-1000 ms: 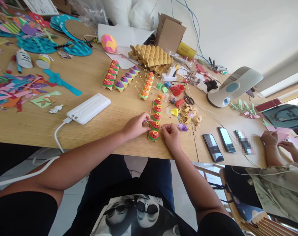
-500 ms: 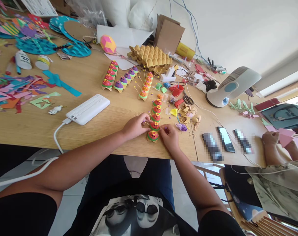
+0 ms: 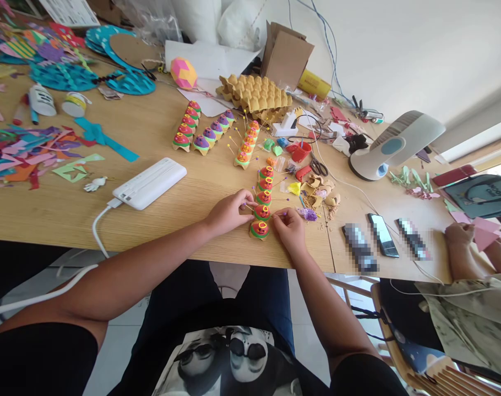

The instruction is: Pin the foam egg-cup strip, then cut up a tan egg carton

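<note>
A row of painted egg-carton cups like a caterpillar, red over green with yellow rings on top, stands on the table before me. Thin pins with purple heads stick out from its sides. My left hand is closed at its left side, fingertips gripping a cup near the front end, beside a pin. Just to the right, my right hand is pinched around a purple-headed pin, slightly apart from the cups. Whether the pin's tip touches the cup is too small to tell.
Behind stand an orange row with yellow pins, a purple row and a red row. A white power bank lies left, paper scraps beyond. Scissors, phones and a fan are right, near another person's hands.
My right hand has drawn back slightly to the right from the caterpillar's side. My left hand keeps its grip on the cup. The whole view has shifted a little.
</note>
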{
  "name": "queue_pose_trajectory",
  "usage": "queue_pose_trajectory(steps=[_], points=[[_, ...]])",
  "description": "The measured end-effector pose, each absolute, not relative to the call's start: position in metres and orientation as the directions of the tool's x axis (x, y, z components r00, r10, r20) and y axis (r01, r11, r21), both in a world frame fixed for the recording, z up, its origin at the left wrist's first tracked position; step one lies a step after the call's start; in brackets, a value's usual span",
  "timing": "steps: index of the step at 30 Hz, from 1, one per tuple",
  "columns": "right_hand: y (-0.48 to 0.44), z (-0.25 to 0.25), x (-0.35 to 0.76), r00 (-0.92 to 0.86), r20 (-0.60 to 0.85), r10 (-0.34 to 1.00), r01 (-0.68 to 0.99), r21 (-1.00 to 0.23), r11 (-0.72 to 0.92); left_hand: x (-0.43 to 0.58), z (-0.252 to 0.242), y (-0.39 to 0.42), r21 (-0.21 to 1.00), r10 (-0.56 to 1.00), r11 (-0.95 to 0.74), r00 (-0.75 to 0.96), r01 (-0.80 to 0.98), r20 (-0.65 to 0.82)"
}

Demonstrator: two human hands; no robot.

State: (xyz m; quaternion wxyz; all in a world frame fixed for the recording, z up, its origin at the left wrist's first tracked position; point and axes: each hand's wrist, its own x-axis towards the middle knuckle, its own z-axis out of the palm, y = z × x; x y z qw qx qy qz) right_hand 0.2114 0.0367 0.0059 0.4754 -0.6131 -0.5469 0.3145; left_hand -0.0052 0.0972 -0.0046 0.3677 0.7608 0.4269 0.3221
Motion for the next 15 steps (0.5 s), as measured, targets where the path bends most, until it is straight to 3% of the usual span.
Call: queue_pose_trajectory(steps=[15], points=[[0.0402, 0.0008, 0.214, 0.252, 0.104, 0.962, 0.319, -0.947, 0.019, -0.0051, 0.0021, 0.0951, 0.849, 0.886, -0.335, 0.443, 0.409, 0.136]])
